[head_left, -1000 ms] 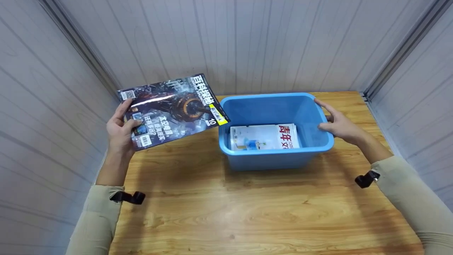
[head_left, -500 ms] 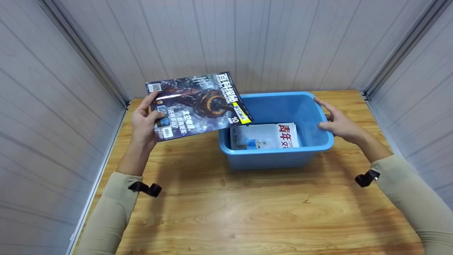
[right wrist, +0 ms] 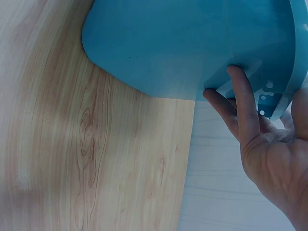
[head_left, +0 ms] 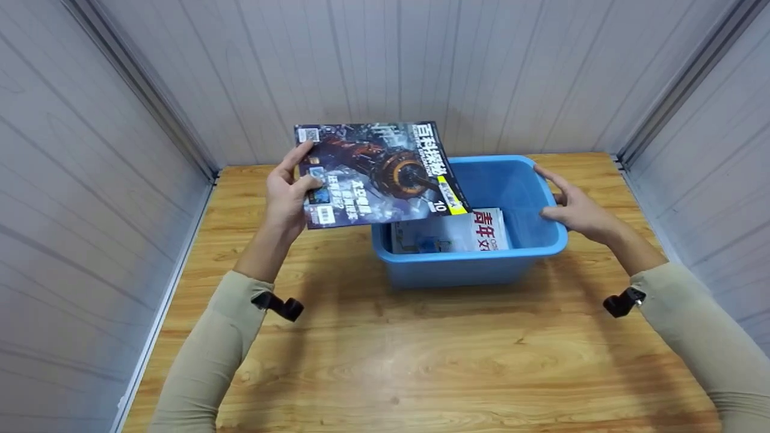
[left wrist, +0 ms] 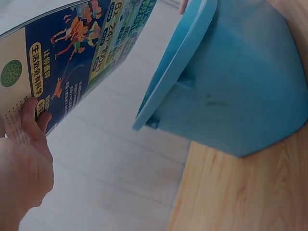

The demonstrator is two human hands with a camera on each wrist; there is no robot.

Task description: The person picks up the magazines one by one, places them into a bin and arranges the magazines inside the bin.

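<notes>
Left hand grips the near-left corner of a magazine, thumb laid across the dark cover and fingers curled beneath, with the forearm in its beige sleeve rising steeply from the lower left of the head view. It holds the magazine up in the air, cover upward, so that the far-right corner hangs over the left end of a blue plastic bin. Right hand clasps the bin's right rim, thumb on top and inside, fingers wrapped under the lip, the right forearm stretched in from the lower right. Inside the bin lies a white magazine with red characters, flat on the bottom and partly hidden by the raised one. The bin stands on a wooden table enclosed by pale panelled walls. From the left wrist, the magazine's underside appears, a blue back cover with cartoon figures and yellow print, plus the fingers pressed against it and the bin's outer wall just beside; the head view shows none of that. From the right wrist, the fingers show tucked under the bin's lip, against the moulded handle
</notes>
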